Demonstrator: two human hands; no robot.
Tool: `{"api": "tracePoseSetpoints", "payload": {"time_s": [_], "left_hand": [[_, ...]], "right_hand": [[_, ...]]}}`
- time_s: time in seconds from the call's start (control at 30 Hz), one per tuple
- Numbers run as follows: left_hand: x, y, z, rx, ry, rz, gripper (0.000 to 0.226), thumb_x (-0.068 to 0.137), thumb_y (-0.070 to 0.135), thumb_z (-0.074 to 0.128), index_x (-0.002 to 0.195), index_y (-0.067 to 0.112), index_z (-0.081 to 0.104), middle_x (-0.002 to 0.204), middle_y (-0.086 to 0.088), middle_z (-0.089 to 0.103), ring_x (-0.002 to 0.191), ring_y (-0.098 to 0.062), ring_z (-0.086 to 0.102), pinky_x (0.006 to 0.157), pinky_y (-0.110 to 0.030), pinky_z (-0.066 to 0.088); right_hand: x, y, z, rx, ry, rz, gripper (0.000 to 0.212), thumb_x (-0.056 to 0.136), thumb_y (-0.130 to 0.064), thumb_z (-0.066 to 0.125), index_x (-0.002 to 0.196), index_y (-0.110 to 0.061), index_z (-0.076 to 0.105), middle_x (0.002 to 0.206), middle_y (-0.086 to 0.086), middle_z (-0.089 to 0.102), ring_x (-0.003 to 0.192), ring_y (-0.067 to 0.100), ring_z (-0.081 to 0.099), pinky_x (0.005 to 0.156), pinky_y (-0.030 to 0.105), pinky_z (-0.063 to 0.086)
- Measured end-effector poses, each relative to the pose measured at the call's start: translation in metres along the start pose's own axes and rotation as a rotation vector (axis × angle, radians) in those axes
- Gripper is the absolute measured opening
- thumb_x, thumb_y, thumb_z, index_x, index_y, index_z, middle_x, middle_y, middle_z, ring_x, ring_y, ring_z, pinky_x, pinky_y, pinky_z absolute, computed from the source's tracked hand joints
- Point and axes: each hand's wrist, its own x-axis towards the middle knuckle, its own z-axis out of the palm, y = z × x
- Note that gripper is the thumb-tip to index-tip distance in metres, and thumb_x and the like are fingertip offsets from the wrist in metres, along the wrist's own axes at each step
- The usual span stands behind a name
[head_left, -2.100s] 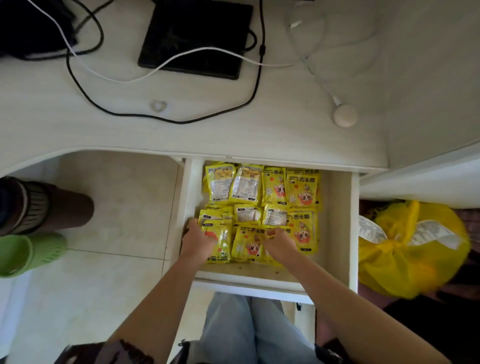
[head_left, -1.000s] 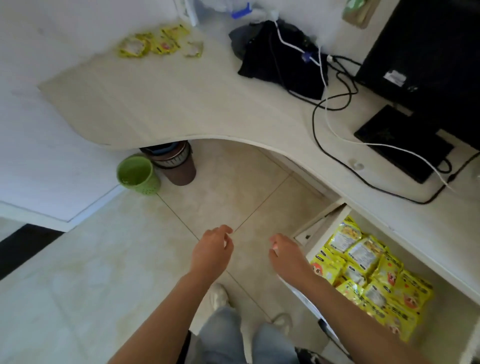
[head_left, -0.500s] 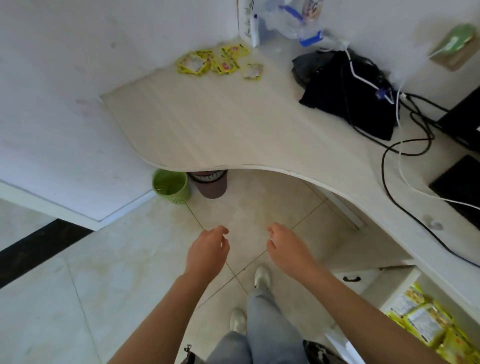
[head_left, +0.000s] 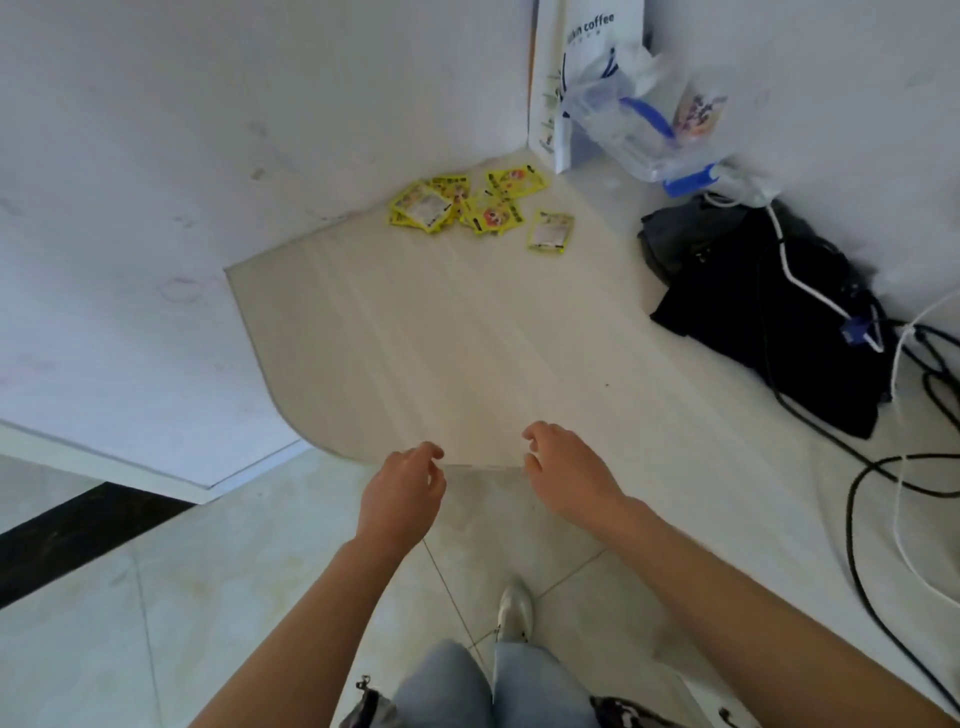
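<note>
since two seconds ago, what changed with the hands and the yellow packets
Both hands left the drawer's packets and swung left: the left hand and right hand now hover empty at the desk edge, short of the loose yellow packets. Those lie as before.

desk (head_left: 467, 338): pale wood-grain, matt | pkts (head_left: 491, 214): glossy yellow plastic | floor (head_left: 234, 571): glossy tile | bag (head_left: 769, 312): black cloth

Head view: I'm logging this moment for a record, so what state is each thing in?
left hand, loosely curled, empty.
right hand, loosely curled, empty.
yellow packets, overlapping heap on the desk.
single packet, flat, apart from the heap.
paper bag, upright in the corner.
black bag, slumped on the desk.
</note>
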Motion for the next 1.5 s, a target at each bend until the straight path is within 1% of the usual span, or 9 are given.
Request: {"api": "tracePoseSetpoints", "payload": {"time_s": [0.13, 0.27, 0.6, 0.77, 1.0, 1.2, 1.3, 1.37, 1.5], "left_hand": [[0.046, 0.012, -0.006, -0.017, -0.012, 0.025, 0.025, 0.094, 0.027, 0.046, 0.116, 0.028, 0.057, 0.102, 0.005, 0.065, 0.098, -0.014, 0.057, 0.080, -0.029, 0.047], [0.097, 0.019, -0.018, 0.004, -0.008, 0.061, 0.027, 0.094, 0.025, 0.045, 0.119, 0.026, 0.057, 0.106, 0.008, 0.065, 0.103, -0.014, 0.056, 0.081, -0.031, 0.048], [0.249, -0.004, -0.066, 0.085, -0.082, 0.154, 0.029, 0.093, 0.020, 0.049, 0.122, 0.020, 0.055, 0.114, 0.006, 0.062, 0.115, -0.014, 0.046, 0.084, -0.031, 0.048], [0.312, -0.005, -0.088, 0.172, -0.119, 0.206, 0.031, 0.092, 0.017, 0.048, 0.123, 0.020, 0.054, 0.117, 0.004, 0.059, 0.116, -0.017, 0.045, 0.086, -0.034, 0.047], [0.384, 0.004, -0.104, 0.331, -0.160, 0.255, 0.037, 0.092, 0.012, 0.047, 0.128, 0.019, 0.049, 0.126, -0.001, 0.056, 0.124, -0.021, 0.041, 0.091, -0.036, 0.043], [0.442, 0.010, -0.110, 0.445, -0.142, 0.290, 0.045, 0.088, 0.007, 0.049, 0.131, 0.018, 0.046, 0.134, -0.004, 0.051, 0.129, -0.023, 0.038, 0.094, -0.037, 0.041], [0.469, 0.011, -0.106, 0.454, -0.142, 0.306, 0.052, 0.086, 0.002, 0.046, 0.136, 0.017, 0.042, 0.141, -0.003, 0.046, 0.135, -0.024, 0.033, 0.098, -0.038, 0.039], [0.486, 0.013, -0.103, 0.461, -0.134, 0.327, 0.054, 0.087, 0.001, 0.046, 0.139, 0.016, 0.039, 0.146, -0.002, 0.040, 0.139, -0.024, 0.027, 0.101, -0.037, 0.038], [0.520, 0.016, -0.096, 0.480, -0.176, 0.333, 0.063, 0.091, 0.014, 0.053, 0.147, 0.017, 0.025, 0.155, -0.002, 0.026, 0.145, -0.023, 0.018, 0.111, -0.038, 0.030]], "right_hand": [[0.048, 0.000, -0.022, -0.005, -0.013, -0.003, 0.035, 0.097, -0.022, 0.041, 0.130, -0.014, 0.047, 0.125, 0.005, 0.057, 0.114, 0.023, 0.053, 0.090, 0.035, 0.047], [0.095, -0.006, -0.037, -0.008, -0.023, -0.011, 0.036, 0.098, -0.023, 0.039, 0.132, -0.014, 0.045, 0.128, 0.003, 0.056, 0.116, 0.021, 0.052, 0.092, 0.034, 0.046], [0.215, -0.031, -0.065, -0.015, 0.004, 0.048, 0.034, 0.098, -0.025, 0.041, 0.131, -0.015, 0.045, 0.124, 0.003, 0.056, 0.113, 0.021, 0.051, 0.090, 0.034, 0.047], [0.266, -0.040, -0.082, -0.033, 0.015, 0.041, 0.034, 0.096, -0.023, 0.043, 0.130, -0.016, 0.045, 0.124, 0.002, 0.056, 0.114, 0.021, 0.050, 0.088, 0.035, 0.046], [0.330, -0.036, -0.110, -0.134, -0.027, -0.020, 0.035, 0.096, -0.021, 0.045, 0.130, -0.014, 0.044, 0.122, 0.005, 0.055, 0.114, 0.024, 0.051, 0.088, 0.038, 0.048], [0.394, -0.029, -0.136, -0.246, -0.052, -0.087, 0.037, 0.094, -0.017, 0.049, 0.131, -0.011, 0.042, 0.125, 0.009, 0.051, 0.116, 0.030, 0.050, 0.088, 0.043, 0.049], [0.429, -0.024, -0.140, -0.282, -0.049, -0.085, 0.034, 0.092, -0.012, 0.051, 0.126, -0.013, 0.046, 0.125, 0.009, 0.051, 0.113, 0.030, 0.050, 0.082, 0.040, 0.047], [0.449, -0.020, -0.140, -0.310, -0.058, -0.087, 0.037, 0.090, -0.008, 0.054, 0.126, -0.013, 0.046, 0.124, 0.008, 0.049, 0.112, 0.030, 0.050, 0.081, 0.040, 0.049], [0.481, -0.009, -0.134, -0.362, -0.068, -0.142, 0.052, 0.085, -0.002, 0.059, 0.132, -0.014, 0.040, 0.128, 0.008, 0.043, 0.111, 0.033, 0.049, 0.086, 0.047, 0.051]]}}
